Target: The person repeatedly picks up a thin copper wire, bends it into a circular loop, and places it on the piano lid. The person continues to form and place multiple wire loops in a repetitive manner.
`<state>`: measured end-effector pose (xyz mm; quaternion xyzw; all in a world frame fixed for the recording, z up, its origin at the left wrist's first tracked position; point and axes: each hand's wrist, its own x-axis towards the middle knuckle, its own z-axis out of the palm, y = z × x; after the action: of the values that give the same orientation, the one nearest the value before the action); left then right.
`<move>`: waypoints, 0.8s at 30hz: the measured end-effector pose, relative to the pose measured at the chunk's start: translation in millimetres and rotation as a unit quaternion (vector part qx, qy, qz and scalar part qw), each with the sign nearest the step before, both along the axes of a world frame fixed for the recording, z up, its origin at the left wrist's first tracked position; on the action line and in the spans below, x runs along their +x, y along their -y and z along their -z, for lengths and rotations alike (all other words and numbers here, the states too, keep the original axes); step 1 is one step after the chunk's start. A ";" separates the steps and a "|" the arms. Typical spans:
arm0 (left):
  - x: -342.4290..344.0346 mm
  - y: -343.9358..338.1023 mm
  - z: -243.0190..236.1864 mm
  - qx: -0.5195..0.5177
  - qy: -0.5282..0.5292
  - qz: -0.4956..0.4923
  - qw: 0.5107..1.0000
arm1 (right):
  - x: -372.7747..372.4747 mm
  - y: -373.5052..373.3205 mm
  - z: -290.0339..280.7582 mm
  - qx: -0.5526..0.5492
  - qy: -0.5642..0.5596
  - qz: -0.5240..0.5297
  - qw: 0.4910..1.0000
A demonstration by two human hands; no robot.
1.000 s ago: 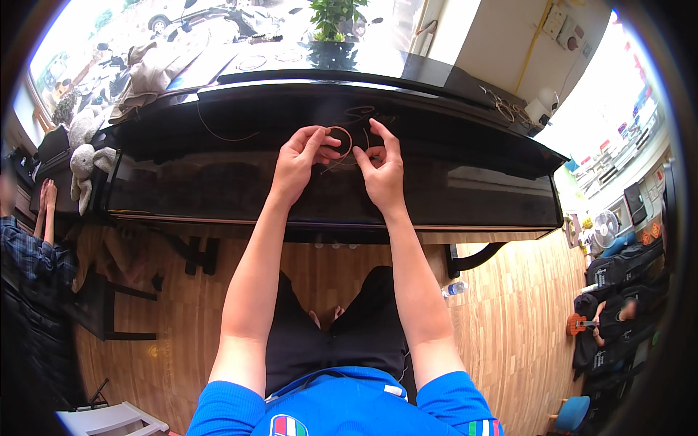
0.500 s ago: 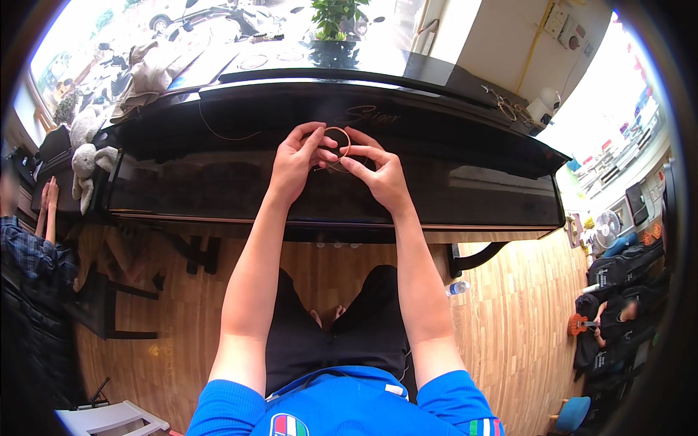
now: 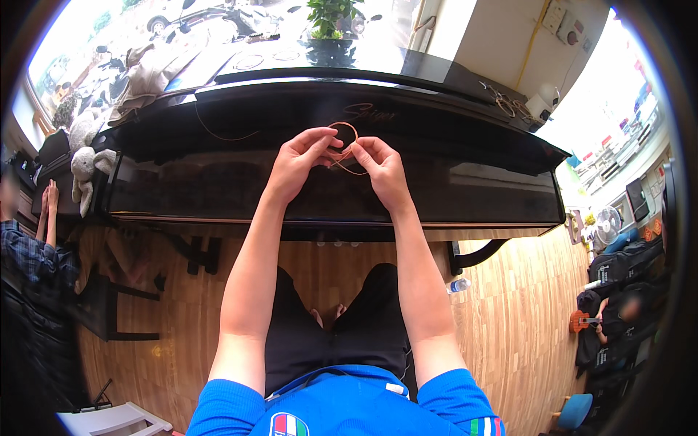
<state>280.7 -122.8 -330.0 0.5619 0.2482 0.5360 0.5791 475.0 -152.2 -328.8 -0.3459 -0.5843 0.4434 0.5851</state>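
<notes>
Above the closed lid of a black upright piano (image 3: 472, 190), both my hands work on a thin copper-coloured string (image 3: 356, 134) bent into loops. My left hand (image 3: 292, 166) pinches the coil from its left side. On the opposite side my right hand (image 3: 385, 173) grips it between thumb and fingers. One loop rises above the fingertips, and another hangs just below them. Which way the string's ends run between my fingers is too small to make out. Another thin string (image 3: 227, 138) lies in a curve against the piano front, left of my hands.
On the piano top are a leafy plant (image 3: 329, 18), cloth (image 3: 149, 73) and loose cords (image 3: 509, 105). A plush toy (image 3: 86, 174) sits at the left end, near another person's hands (image 3: 49, 203). A water bottle (image 3: 458, 285) stands on the floor; a person with a ukulele (image 3: 582, 321) is far right.
My right fingers have drawn in and now pinch the string closer to the coil's right side. The loop has shifted slightly right and up, and a lower loop shows more plainly.
</notes>
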 end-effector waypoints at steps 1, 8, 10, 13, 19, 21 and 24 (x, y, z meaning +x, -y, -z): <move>0.6 0.1 -0.4 -0.001 -0.006 0.001 1.000 | 0.6 0.1 -0.1 0.001 -0.004 0.006 1.000; 1.0 3.2 -2.4 -0.001 -0.002 -0.003 1.000 | 1.1 -1.4 2.0 -0.004 -0.020 -0.016 1.000; 1.7 4.2 -3.2 -0.009 0.002 -0.009 1.000 | 0.2 -0.5 1.2 -0.010 -0.023 -0.020 0.999; 1.6 4.0 -2.9 -0.017 0.009 -0.010 1.000 | -1.6 0.9 -1.0 -0.003 -0.034 -0.031 0.999; 1.3 4.0 -2.9 -0.022 0.009 -0.005 1.000 | 0.9 0.3 1.0 0.000 -0.021 -0.040 0.999; 1.4 3.8 -1.9 -0.017 0.005 -0.001 1.000 | 1.8 -1.4 3.9 -0.003 -0.016 -0.037 0.999; 1.0 2.9 -0.5 -0.004 -0.004 0.004 1.000 | 2.3 -1.9 4.6 0.000 -0.010 -0.030 1.000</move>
<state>281.7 -125.7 -329.5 0.5630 0.2508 0.5304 0.5821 477.3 -150.3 -333.4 -0.3240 -0.5885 0.4639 0.5775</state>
